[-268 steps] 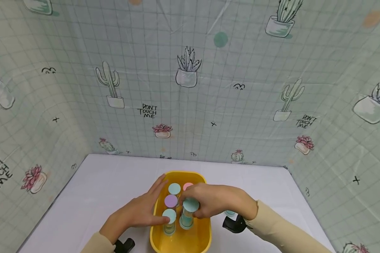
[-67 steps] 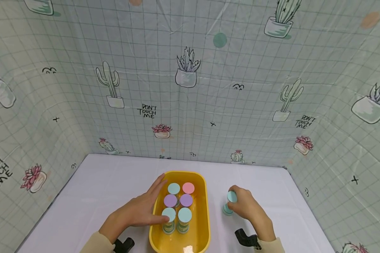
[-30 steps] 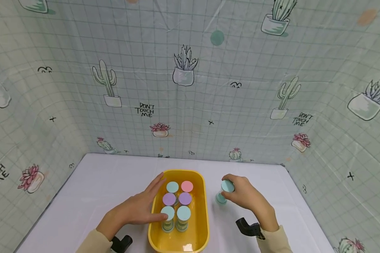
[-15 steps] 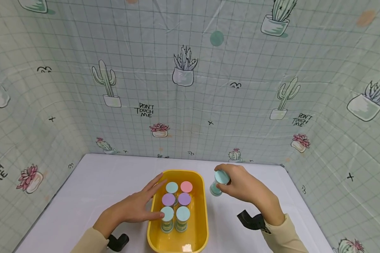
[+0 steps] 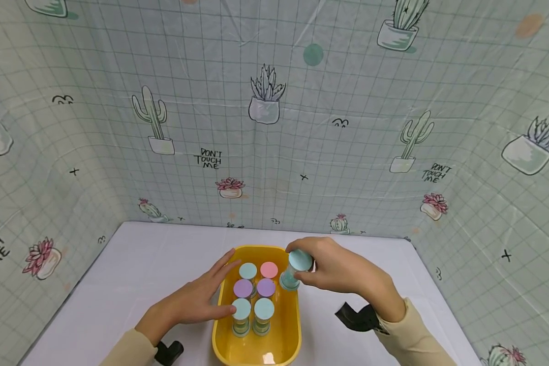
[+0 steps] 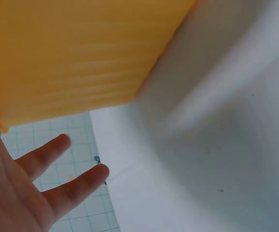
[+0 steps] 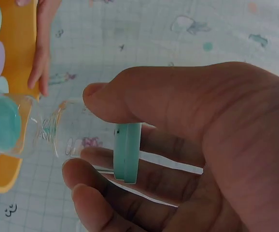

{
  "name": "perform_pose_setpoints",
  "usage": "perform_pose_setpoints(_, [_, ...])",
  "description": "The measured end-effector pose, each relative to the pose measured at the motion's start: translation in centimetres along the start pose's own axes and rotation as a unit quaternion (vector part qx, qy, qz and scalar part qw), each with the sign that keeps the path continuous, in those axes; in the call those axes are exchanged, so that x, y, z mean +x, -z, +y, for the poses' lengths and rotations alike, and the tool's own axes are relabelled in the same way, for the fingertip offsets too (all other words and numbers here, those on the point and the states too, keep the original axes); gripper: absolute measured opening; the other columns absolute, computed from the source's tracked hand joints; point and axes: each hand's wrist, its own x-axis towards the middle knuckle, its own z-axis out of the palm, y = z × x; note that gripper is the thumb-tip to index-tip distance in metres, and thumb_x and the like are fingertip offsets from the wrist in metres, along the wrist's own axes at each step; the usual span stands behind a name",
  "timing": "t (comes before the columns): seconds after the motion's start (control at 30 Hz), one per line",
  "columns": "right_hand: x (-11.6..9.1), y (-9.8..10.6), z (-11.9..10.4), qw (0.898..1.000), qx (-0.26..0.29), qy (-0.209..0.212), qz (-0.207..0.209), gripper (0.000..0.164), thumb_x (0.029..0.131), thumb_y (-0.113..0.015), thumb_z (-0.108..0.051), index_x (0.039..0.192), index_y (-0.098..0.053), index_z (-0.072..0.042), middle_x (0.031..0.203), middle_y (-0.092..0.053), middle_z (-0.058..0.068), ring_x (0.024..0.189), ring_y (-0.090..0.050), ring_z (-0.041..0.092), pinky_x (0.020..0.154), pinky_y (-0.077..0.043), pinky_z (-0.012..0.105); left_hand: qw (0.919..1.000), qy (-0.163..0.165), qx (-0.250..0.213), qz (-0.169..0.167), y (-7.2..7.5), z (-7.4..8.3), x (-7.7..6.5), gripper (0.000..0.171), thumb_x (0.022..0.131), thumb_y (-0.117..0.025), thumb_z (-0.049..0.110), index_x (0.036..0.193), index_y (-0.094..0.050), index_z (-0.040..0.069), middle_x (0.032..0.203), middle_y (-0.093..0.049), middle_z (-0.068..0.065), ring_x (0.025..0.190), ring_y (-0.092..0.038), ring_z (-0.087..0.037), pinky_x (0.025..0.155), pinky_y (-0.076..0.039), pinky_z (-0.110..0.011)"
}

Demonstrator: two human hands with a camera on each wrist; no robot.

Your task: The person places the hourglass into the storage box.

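Observation:
My right hand [image 5: 334, 262] holds a teal-capped hourglass [image 5: 300, 260] by its upper end, over the right rim of the yellow bin [image 5: 274, 351]. In the right wrist view, thumb and fingers curl round the clear upper bulb of the hourglass [image 7: 79, 128], and teal sand sits in the far bulb. My left hand [image 5: 194, 300] lies spread along the bin's left side, its thumb reaching over the rim to a light-blue-capped hourglass [image 5: 241, 311]. In the left wrist view two straight fingers of the left hand [image 6: 28, 193] show beside the bin wall [image 6: 81, 58].
Inside the bin stand two columns of hourglasses: a light-blue one [image 5: 248, 271] and a pink one [image 5: 269, 270] at the back, purple ones [image 5: 243, 288] in the middle, light-blue ones [image 5: 264, 309] in front. A white table [image 5: 164, 244] lies beneath, with a patterned cloth [image 5: 274, 152] behind.
The right hand earlier set an hourglass in the bin's front right, then gripped another on the table at the right, lifted it and carried it left to the bin's rim. The left hand has hardly moved.

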Motion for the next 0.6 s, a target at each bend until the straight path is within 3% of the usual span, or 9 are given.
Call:
perform_pose_setpoints(0.1, [0.4,-0.1,-0.6,1.000,0.004,0.010,-0.025,0.031,0.090,-0.073,-0.008,0.121,-0.067,-0.007,0.106,-0.068,-0.001,0.081,-0.061,0.007,0.071,-0.058,0.022,1.0000,-0.001,0.006,0.002,-0.1,-0.1,0.0,0.092,0.091,-0.063,0.063,0.165,-0.024,0.025,0.174,0.008,0.011,0.156,-0.029,-0.035,0.106,-0.045,-0.069])
perform_pose_setpoints(0.47, [2.1,-1.3,-2.6,0.991,0.016,0.038,-0.127,0.031,0.091,-0.073,-0.006,0.121,-0.066,-0.012,0.110,-0.068,-0.006,0.093,-0.062,0.002,0.084,-0.056,0.018,0.9999,-0.002,0.010,-0.010,0.2,0.1,0.1,0.089,0.092,-0.062,0.062,0.164,-0.024,0.027,0.175,0.007,0.009,0.143,-0.047,-0.042,0.096,-0.052,-0.068])
perform_pose_setpoints(0.6, [2.7,-2.0,-3.2,0.986,-0.009,0.060,-0.158,0.029,0.091,-0.076,-0.010,0.118,-0.067,-0.014,0.108,-0.067,-0.009,0.094,-0.060,0.000,0.086,-0.054,0.016,0.9999,-0.003,0.010,-0.009,0.2,0.0,0.0,0.089,0.092,-0.062,0.062,0.164,-0.024,0.028,0.174,0.007,0.011,0.142,-0.049,-0.041,0.094,-0.054,-0.067])
